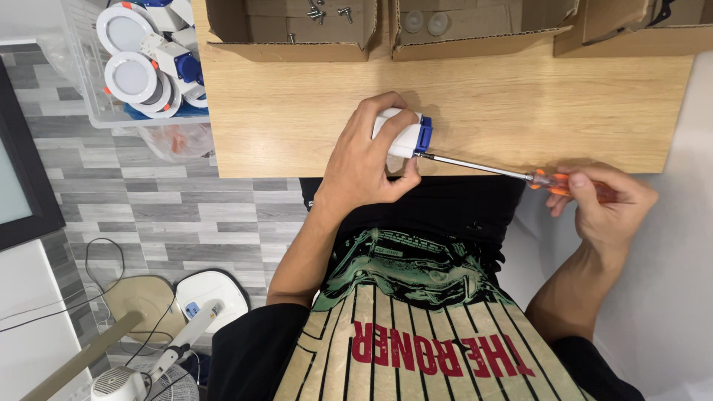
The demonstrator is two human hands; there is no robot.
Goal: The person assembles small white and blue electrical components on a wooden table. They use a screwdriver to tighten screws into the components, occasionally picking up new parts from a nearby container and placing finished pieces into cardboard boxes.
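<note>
The left hand (364, 160) is wrapped around a small white plastic box with a blue end cap (405, 134), its grip closed firmly over the box with the fingers curled over the far side and the thumb pressed against the near side. The box sits at the near edge of the light wooden worktop (297, 111), roughly at the middle of that edge, with its blue cap facing right.

The right hand (601, 200) is off the worktop's near right corner, its grip closed around the orange translucent handle of a long slim screwdriver (520, 176). The thin metal shaft runs leftwards and slightly away, lying just over the worktop's near edge, and its tip meets the blue cap of the box.

Along the far edge of the worktop stand three open brown cardboard boxes: the left one (290, 48) holds a few loose metal screws (327, 12), the middle one (475, 41) holds two small round clear pieces, and the right one (631, 37) is only partly in view.

To the left of the worktop, a clear plastic bin (85, 82) holds round white downlight fittings with blue and white boxes attached (137, 63). On the grey plank floor (148, 200), nearer and to the left, stands a white electric fan (134, 379).
</note>
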